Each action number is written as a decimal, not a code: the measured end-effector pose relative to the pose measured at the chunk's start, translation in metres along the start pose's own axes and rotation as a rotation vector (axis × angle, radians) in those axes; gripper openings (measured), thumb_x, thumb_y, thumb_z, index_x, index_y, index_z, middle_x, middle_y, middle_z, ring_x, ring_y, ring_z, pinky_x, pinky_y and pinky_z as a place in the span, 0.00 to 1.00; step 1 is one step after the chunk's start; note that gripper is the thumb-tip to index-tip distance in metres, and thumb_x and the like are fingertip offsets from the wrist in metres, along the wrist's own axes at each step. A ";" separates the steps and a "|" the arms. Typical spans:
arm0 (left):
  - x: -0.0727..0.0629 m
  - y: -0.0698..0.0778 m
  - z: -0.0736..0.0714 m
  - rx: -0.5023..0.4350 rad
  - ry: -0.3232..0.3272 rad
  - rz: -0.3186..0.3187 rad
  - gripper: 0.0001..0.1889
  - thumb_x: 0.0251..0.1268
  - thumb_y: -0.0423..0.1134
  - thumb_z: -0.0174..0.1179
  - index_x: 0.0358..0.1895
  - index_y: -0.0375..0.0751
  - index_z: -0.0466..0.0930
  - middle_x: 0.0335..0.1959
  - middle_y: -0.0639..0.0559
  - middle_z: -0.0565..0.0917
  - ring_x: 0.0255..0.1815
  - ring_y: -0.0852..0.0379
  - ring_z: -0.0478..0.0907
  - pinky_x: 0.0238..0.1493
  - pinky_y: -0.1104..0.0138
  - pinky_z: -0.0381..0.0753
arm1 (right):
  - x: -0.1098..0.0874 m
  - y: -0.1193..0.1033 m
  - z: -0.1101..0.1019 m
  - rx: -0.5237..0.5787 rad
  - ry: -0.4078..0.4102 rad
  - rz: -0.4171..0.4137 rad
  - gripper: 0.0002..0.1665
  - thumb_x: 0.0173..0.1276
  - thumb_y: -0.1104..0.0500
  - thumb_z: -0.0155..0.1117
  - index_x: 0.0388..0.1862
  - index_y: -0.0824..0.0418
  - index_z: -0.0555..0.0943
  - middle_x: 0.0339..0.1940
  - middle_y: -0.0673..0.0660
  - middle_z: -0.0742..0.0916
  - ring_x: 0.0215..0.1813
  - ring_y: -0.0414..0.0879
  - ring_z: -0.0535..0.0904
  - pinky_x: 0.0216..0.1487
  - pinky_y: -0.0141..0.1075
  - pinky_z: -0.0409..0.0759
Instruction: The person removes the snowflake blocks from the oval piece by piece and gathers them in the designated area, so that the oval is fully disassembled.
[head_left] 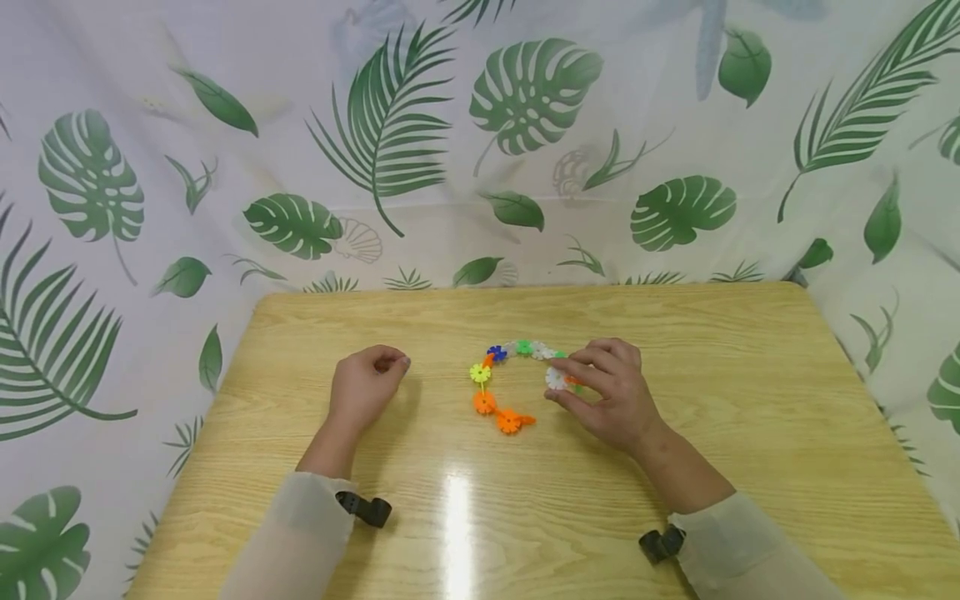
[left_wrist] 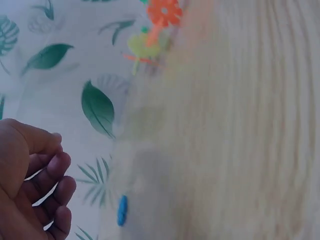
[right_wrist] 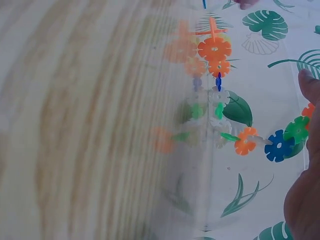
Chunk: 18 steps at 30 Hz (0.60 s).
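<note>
A chain of interlocking snowflake discs (head_left: 483, 402) curves across the middle of the table in orange, yellow, blue, green and white. My right hand (head_left: 611, 392) pinches its right end, with thumb and index finger at a white disc (head_left: 556, 378). In the right wrist view, a blue disc (right_wrist: 279, 146) and a green disc (right_wrist: 296, 129) lead up to the thumb; the fingertips are hidden there. My left hand (head_left: 366, 385) hovers left of the chain, fingers loosely curled and nothing visible between them. A small blue piece (left_wrist: 122, 210) shows apart from its fingers in the left wrist view.
The wooden table (head_left: 750, 375) has a glossy top with a bright light streak near the front. A white cloth (head_left: 420, 167) printed with green leaves hangs behind and at both sides. Dark cameras (head_left: 371, 510) are strapped at the sleeve cuffs.
</note>
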<state>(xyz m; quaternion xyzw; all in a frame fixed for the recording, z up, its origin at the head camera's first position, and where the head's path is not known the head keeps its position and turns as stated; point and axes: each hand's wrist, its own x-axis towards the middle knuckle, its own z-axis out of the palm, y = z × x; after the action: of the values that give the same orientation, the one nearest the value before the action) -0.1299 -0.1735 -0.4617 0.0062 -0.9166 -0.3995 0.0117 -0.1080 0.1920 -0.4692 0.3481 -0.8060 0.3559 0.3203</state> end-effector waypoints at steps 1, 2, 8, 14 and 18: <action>-0.002 0.006 0.001 -0.021 -0.004 0.019 0.11 0.75 0.49 0.63 0.45 0.48 0.89 0.38 0.55 0.87 0.40 0.53 0.82 0.41 0.56 0.81 | 0.000 0.000 0.000 -0.001 0.005 -0.004 0.25 0.70 0.39 0.71 0.48 0.59 0.91 0.39 0.54 0.88 0.46 0.57 0.76 0.52 0.59 0.63; -0.003 0.012 0.002 -0.038 -0.011 0.038 0.11 0.74 0.49 0.64 0.45 0.48 0.89 0.37 0.55 0.87 0.41 0.53 0.82 0.40 0.56 0.81 | 0.000 0.000 0.000 -0.002 0.010 -0.008 0.25 0.70 0.39 0.71 0.48 0.59 0.91 0.38 0.55 0.88 0.45 0.57 0.76 0.52 0.59 0.63; -0.010 0.041 0.011 -0.105 -0.091 0.144 0.09 0.74 0.49 0.65 0.44 0.51 0.89 0.36 0.59 0.86 0.39 0.54 0.80 0.36 0.59 0.80 | 0.000 0.001 0.001 0.007 0.021 -0.011 0.25 0.70 0.39 0.71 0.48 0.59 0.91 0.38 0.54 0.87 0.45 0.57 0.75 0.52 0.58 0.63; -0.013 0.057 0.025 -0.169 -0.179 0.218 0.06 0.74 0.48 0.65 0.43 0.54 0.90 0.35 0.62 0.87 0.37 0.55 0.80 0.34 0.58 0.80 | 0.000 0.001 0.001 0.010 0.025 -0.018 0.26 0.69 0.39 0.71 0.48 0.59 0.91 0.35 0.53 0.86 0.44 0.57 0.75 0.51 0.58 0.63; -0.015 0.065 0.033 -0.234 -0.237 0.235 0.08 0.74 0.48 0.65 0.43 0.52 0.90 0.35 0.60 0.88 0.36 0.50 0.80 0.32 0.59 0.78 | 0.000 -0.001 0.001 0.009 0.020 -0.014 0.25 0.69 0.39 0.72 0.48 0.59 0.91 0.35 0.52 0.86 0.45 0.56 0.75 0.51 0.57 0.63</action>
<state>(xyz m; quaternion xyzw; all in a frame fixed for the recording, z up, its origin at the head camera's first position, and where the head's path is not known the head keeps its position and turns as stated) -0.1158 -0.1050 -0.4365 -0.1492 -0.8534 -0.4971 -0.0491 -0.1078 0.1906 -0.4696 0.3518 -0.7986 0.3608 0.3292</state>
